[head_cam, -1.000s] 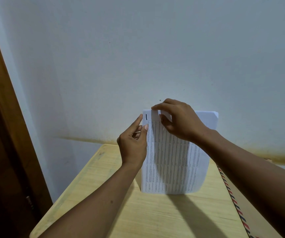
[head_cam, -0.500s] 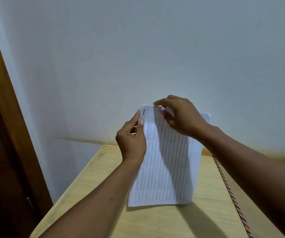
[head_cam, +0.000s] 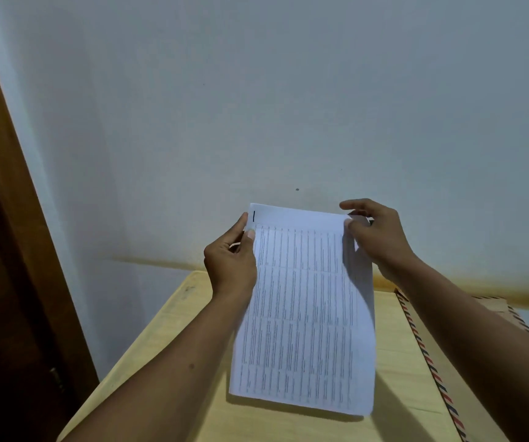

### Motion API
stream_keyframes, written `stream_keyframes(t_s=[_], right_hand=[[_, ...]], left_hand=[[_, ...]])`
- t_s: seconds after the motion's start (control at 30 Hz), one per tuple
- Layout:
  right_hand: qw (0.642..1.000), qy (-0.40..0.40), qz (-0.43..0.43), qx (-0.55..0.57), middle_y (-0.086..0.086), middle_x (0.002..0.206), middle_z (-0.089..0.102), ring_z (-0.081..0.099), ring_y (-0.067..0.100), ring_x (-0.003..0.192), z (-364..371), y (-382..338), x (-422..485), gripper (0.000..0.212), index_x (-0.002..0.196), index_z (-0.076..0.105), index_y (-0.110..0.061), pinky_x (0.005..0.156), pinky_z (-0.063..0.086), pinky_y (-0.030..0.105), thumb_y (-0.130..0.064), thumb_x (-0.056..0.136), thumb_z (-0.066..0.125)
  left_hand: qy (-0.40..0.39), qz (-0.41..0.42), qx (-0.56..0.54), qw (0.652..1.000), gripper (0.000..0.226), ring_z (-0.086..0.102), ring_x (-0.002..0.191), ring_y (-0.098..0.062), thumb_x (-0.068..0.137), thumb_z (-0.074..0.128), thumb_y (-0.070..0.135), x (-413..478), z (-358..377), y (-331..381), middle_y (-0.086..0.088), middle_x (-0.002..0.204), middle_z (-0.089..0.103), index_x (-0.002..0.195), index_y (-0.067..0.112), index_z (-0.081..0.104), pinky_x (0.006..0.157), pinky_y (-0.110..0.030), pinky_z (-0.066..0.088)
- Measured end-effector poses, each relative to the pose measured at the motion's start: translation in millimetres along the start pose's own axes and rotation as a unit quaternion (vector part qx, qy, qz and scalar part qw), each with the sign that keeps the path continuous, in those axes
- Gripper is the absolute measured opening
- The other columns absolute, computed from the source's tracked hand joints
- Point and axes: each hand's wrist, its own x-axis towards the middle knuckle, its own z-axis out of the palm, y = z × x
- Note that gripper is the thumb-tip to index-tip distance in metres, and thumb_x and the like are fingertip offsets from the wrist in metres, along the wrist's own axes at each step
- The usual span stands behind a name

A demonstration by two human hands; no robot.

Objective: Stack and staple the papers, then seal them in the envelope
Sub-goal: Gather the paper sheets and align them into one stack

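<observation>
- We hold the papers (head_cam: 304, 314) up off the desk (head_cam: 167, 333), tilted toward us, bottom edge hanging just above the desk's middle, apparently not touching (a shadow shows under it).
- Left hand (head_cam: 229, 263) pinches the stack's upper left edge, thumb in front, just below a dark staple-like mark at that corner.
- Right hand (head_cam: 381, 237) grips the upper right corner, fingers curled behind; likely squaring the sheets or checking the staple.
- Envelope (head_cam: 448, 371) (striped border) lies flat along the desk's right edge, largely covered by our right forearm.
- Hidden: sheet count; whether the mark is really a staple; envelope flap and opening; no stapler in view.
- Print too small to read; desk's near edge cut off by the frame.
</observation>
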Motion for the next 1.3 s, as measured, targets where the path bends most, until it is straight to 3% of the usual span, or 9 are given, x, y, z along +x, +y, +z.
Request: stream_keyframes(t_s=[0.13, 0.27, 0.37, 0.57, 0.73, 0.93, 1.07, 1.2, 1.3], right_hand=[[0.997, 0.023, 0.035, 0.06, 0.001, 0.101, 0.065, 0.059, 0.009, 0.085, 7.7, 6.5, -7.2, 0.045, 0.106, 0.072, -0.023, 0.065, 0.043, 0.026, 0.006, 0.086, 0.044], [0.998, 0.021, 0.027, 0.053, -0.004, 0.1, 0.065, 0.06, 0.014, 0.091, 13.6, 9.8, -10.9, 0.042, 0.104, 0.071, -0.024, 0.067, 0.043, 0.029, 0.004, 0.087, 0.046], [0.997, 0.02, 0.033, 0.062, -0.002, 0.102, 0.065, 0.06, 0.016, 0.09, 16.8, 10.8, -9.7, 0.044, 0.1, 0.069, -0.032, 0.066, 0.045, 0.03, 0.002, 0.087, 0.045], [0.995, 0.049, 0.064, 0.055, -0.007, 0.113, 0.062, 0.057, 0.023, 0.116, 25.6, 13.4, -11.0, 0.044, 0.112, 0.066, -0.033, 0.097, 0.052, 0.049, 0.0, 0.09, 0.046], [0.994, 0.054, 0.073, 0.056, -0.007, 0.106, 0.062, 0.061, 0.023, 0.099, 28.3, 13.1, -12.2, 0.049, 0.111, 0.064, -0.034, 0.081, 0.051, 0.041, 0.002, 0.086, 0.042], [0.996, 0.034, 0.073, 0.044, -0.004, 0.105, 0.064, 0.06, 0.012, 0.094, 26.6, 13.1, -14.9, 0.045, 0.11, 0.068, -0.024, 0.075, 0.047, 0.031, 0.004, 0.087, 0.041], [0.995, 0.0, 0.103, -0.006, 0.002, 0.106, 0.066, 0.062, 0.021, 0.1, 23.2, 19.1, -16.3, 0.046, 0.106, 0.069, -0.024, 0.081, 0.052, 0.034, 0.004, 0.085, 0.038], [0.969, -0.063, 0.049, -0.235, 0.002, 0.116, 0.065, 0.06, 0.021, 0.106, 20.0, 18.7, -19.4, 0.036, 0.114, 0.067, -0.024, 0.086, 0.05, 0.038, -0.008, 0.087, 0.051], [0.952, -0.095, -0.012, -0.291, -0.006, 0.118, 0.067, 0.06, 0.018, 0.114, 21.5, 6.0, -17.8, 0.031, 0.114, 0.067, -0.029, 0.099, 0.047, 0.042, -0.018, 0.087, 0.055]], left_hand=[[-0.019, -0.018, 0.012, 1.0, 0.035, 0.062, 0.078, -0.008, 0.098, 0.067, 0.013, -1.9, -1.4, -2.4, 0.006, 0.098, 0.072, 0.129, 0.027, 0.07, 0.066, -0.003, 0.049], [-0.029, -0.016, 0.031, 0.999, 0.037, 0.058, 0.059, 0.011, 0.099, 0.064, 0.011, -2.3, -5.7, -4.4, 0.0, 0.095, 0.067, 0.133, 0.024, 0.067, 0.059, 0.003, 0.041], [-0.018, -0.015, 0.03, 0.999, 0.036, 0.057, 0.061, 0.005, 0.099, 0.064, 0.01, -1.3, -8.8, -4.4, -0.003, 0.094, 0.065, 0.133, 0.022, 0.067, 0.057, 0.003, 0.04], [0.019, -0.006, 0.039, 0.999, 0.034, 0.058, 0.064, 0.003, 0.098, 0.065, 0.01, -2.7, -8.0, -1.7, -0.003, 0.096, 0.068, 0.129, 0.024, 0.071, 0.061, 0.003, 0.041], [0.02, -0.007, 0.054, 0.998, 0.034, 0.057, 0.062, 0.019, 0.098, 0.065, 0.009, -5.6, -7.7, -1.5, -0.006, 0.101, 0.071, 0.129, 0.022, 0.071, 0.063, 0.005, 0.039], [0.004, 0.0, 0.091, 0.996, 0.033, 0.062, 0.081, -0.008, 0.099, 0.063, 0.011, -3.9, -9.5, -0.9, 0.0, 0.102, 0.072, 0.13, 0.021, 0.07, 0.063, 0.003, 0.042], [-0.02, -0.005, 0.118, 0.993, 0.033, 0.063, 0.085, -0.002, 0.1, 0.063, 0.012, -1.9, -12.1, 1.5, 0.008, 0.094, 0.069, 0.131, 0.02, 0.069, 0.071, 0.004, 0.042], [-0.062, -0.025, 0.143, 0.988, 0.032, 0.068, 0.095, -0.016, 0.098, 0.066, 0.015, 1.8, -15.0, 0.0, 0.012, 0.09, 0.068, 0.129, 0.024, 0.072, 0.095, -0.025, 0.053], [-0.135, -0.047, 0.149, 0.979, 0.03, 0.067, 0.09, -0.003, 0.097, 0.068, 0.015, 2.5, -13.4, 2.2, 0.011, 0.096, 0.071, 0.124, 0.026, 0.074, 0.091, -0.019, 0.051]])
